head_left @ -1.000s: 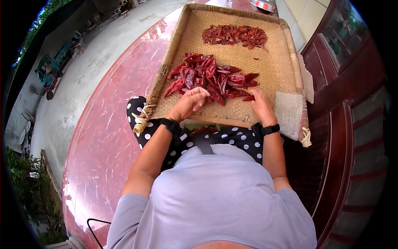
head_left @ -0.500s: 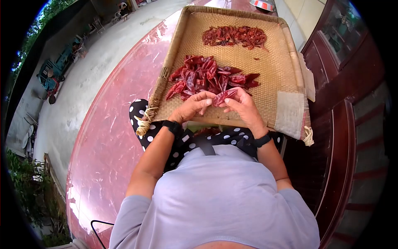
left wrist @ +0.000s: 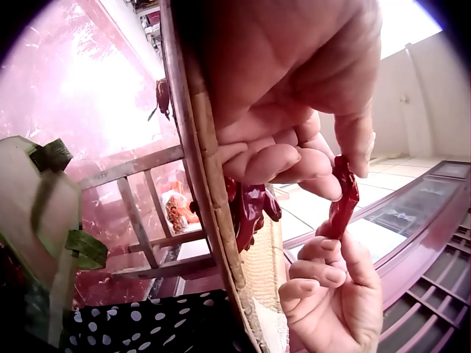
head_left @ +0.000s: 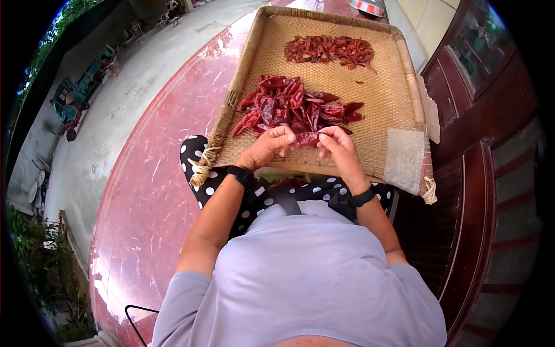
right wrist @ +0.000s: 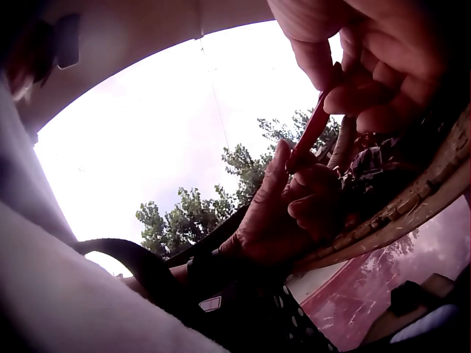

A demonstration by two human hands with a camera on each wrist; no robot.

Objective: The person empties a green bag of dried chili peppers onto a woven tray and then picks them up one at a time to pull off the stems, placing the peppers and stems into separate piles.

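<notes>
A dried red chili pepper (head_left: 306,139) is stretched between both hands, above the near part of a woven tray (head_left: 381,101). My left hand (head_left: 267,147) pinches one end between thumb and fingers. At the other end, my right hand (head_left: 342,155) pinches it the same way. The left wrist view shows the chili (left wrist: 344,202) wrinkled and glossy, with a fingertip grip at each tip. Just beyond the hands lies a heap of whole dried chilies (head_left: 283,104), partly hidden by the left hand. Farther back, a strip of smaller chili pieces (head_left: 329,50) is spread on the tray.
The tray's raised rim (head_left: 231,98) is bound with cane, and a pale cloth patch (head_left: 403,151) covers its near right corner. Beneath is a glossy red table (head_left: 144,191). Dark red doors (head_left: 462,156) stand close on the right. Polka-dot trousers (head_left: 324,189) show under the tray's near edge.
The right hand came from the heap's right side to the middle, bringing a chili. The left hand then took its other end, and the chili now lies level between them.
</notes>
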